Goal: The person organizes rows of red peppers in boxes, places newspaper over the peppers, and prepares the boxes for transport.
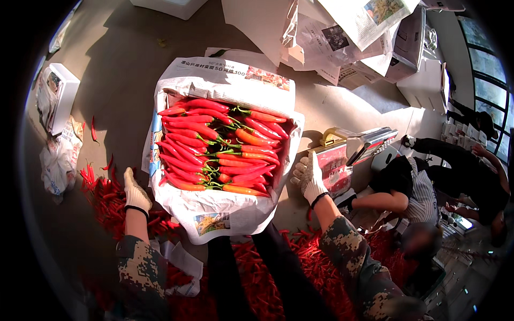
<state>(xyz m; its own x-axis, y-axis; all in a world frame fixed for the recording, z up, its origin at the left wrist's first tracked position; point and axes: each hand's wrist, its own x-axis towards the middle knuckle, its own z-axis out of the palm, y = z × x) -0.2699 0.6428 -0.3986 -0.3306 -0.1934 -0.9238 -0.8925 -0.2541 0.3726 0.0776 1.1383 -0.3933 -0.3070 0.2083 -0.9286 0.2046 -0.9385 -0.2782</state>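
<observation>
A box lined with newspaper point(214, 220) stands in front of me, filled with red chili peppers point(184, 128). They lie in two rows with their green stems meeting in the middle; a few look orange. To the left of the box is my left hand point(137, 193), in a pale knit glove, its fingers stretched out and holding nothing. My right hand point(311, 179), gloved the same way, is on the right side with fingers extended and nothing in it. Whether either hand touches the paper I cannot tell.
Loose chili peppers point(110, 200) are heaped at the left and around my legs. A scale point(334, 166) with a display stands at the right. White foam boxes point(65, 99) and newspaper sheets point(353, 37) lie around. Other people point(412, 187) are at the far right.
</observation>
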